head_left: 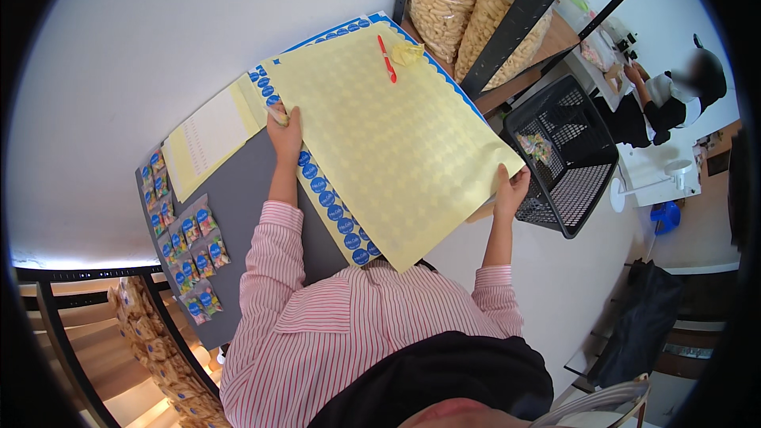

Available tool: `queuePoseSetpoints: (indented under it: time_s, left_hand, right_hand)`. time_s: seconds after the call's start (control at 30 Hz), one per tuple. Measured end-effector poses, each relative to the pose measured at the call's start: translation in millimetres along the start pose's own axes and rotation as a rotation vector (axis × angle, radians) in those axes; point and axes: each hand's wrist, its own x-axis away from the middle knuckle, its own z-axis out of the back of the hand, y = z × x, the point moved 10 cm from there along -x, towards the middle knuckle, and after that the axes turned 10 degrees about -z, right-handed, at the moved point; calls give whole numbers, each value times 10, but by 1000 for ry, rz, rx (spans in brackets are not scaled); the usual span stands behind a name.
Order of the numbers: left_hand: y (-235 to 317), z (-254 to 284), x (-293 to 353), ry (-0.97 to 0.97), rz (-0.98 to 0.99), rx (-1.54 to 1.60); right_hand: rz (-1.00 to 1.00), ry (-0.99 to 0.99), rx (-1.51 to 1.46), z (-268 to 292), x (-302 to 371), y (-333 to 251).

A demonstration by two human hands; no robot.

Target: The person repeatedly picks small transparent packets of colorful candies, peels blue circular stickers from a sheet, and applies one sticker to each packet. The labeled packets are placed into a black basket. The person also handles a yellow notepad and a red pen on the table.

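Observation:
A large pale yellow backing sheet, with rows of empty round cut-outs, lies over a sheet of round blue stickers on the grey table. My left hand grips the yellow sheet's left edge. My right hand grips its lower right edge, past the table side. A red pen and a crumpled yellow scrap rest on the far part of the sheet.
Several small snack packets with blue stickers lie in rows at the table's left end, beside another yellow and white sheet. A black wire basket stands to the right. A shelf holds big bags of snacks. Another person works far right.

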Motion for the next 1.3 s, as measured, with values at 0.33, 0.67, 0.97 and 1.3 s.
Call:
queuePoseSetpoints:
  time_s: [0.33, 0.67, 0.97, 1.3]
  left_hand:
    - [275, -67, -8, 72, -140, 142]
    - [69, -282, 91, -6, 34, 194]
    - [223, -231, 105, 7, -121, -195]
    - [466, -374, 140, -125, -315, -116]
  right_hand:
    - [167, 98, -41, -54, 167, -453]
    - [199, 194, 44, 43, 95, -322]
    - [225, 166, -3, 63, 83, -378]
    - [184, 168, -132, 298, -44, -425]
